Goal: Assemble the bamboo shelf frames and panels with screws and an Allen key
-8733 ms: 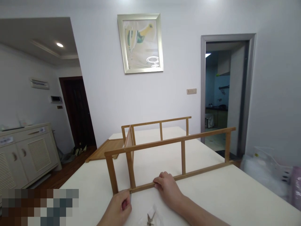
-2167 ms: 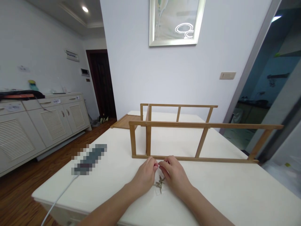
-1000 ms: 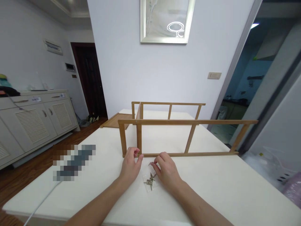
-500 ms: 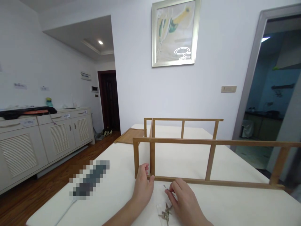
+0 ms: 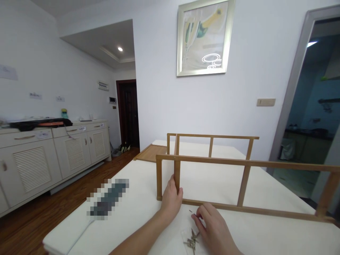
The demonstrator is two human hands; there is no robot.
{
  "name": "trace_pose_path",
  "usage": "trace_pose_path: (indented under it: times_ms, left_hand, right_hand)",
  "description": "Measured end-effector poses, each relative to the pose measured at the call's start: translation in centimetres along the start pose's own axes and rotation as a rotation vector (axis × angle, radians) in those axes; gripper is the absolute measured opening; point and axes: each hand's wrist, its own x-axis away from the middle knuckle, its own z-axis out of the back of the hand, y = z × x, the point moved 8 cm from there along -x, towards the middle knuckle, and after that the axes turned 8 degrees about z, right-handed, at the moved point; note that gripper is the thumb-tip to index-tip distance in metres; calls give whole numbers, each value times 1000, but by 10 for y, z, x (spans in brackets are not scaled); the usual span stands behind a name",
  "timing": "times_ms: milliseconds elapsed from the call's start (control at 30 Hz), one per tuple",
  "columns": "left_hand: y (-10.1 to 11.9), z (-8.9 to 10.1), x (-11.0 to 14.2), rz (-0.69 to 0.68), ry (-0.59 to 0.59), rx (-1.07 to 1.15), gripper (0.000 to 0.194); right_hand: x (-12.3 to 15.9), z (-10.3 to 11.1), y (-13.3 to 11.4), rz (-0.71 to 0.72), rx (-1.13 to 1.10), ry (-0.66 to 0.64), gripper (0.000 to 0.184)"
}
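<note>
A light-brown wooden frame [image 5: 212, 206] with crossbars stands on its long edge on the white table. My left hand [image 5: 171, 196] is at the lower part of one crossbar, fingers behind it and thumb in front, closed round it. Just right of it, my right hand [image 5: 209, 221] pinches a small screw [image 5: 191, 211], whose thin tip points up and left, apart from the frame. Below that hand, several loose screws [image 5: 191, 241] lie on a clear plastic bag [image 5: 186, 235], partly covered by the hand.
A wooden panel [image 5: 151, 153] lies at the table's far left. A blurred-out dark object [image 5: 110, 200] with a white cable [image 5: 79, 237] rests on the left of the white table [image 5: 127, 212]. White cabinets [image 5: 77, 148] line the left wall; a doorway stands at the right.
My left hand has moved up onto the crossbar and closed round it. My right hand keeps its pinch on the screw. The whole view has shifted slightly, with things appearing farther right.
</note>
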Motion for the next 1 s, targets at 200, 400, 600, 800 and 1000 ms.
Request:
trace_pose_path:
  times_ms: [200, 400, 600, 800, 1000]
  left_hand:
    - [-1, 2, -13, -39, -49, 60, 56]
    - [-12, 9, -27, 40, -67, 14, 49]
    - [-15, 13, -36, 29, -67, 21, 49]
    - [0, 46, 2, -57, 125, 81, 51]
    - [-16, 120, 8, -41, 378, 134, 16]
  right_hand:
    - [-2, 2, 0, -13, 22, 5, 16]
    - [3, -1, 9, -58, 46, -35, 13]
    - [8, -8, 22, -162, 47, -139, 15]
    - [13, -8, 31, -167, 64, -121, 13]
    - [14, -13, 37, -163, 19, -127, 14]
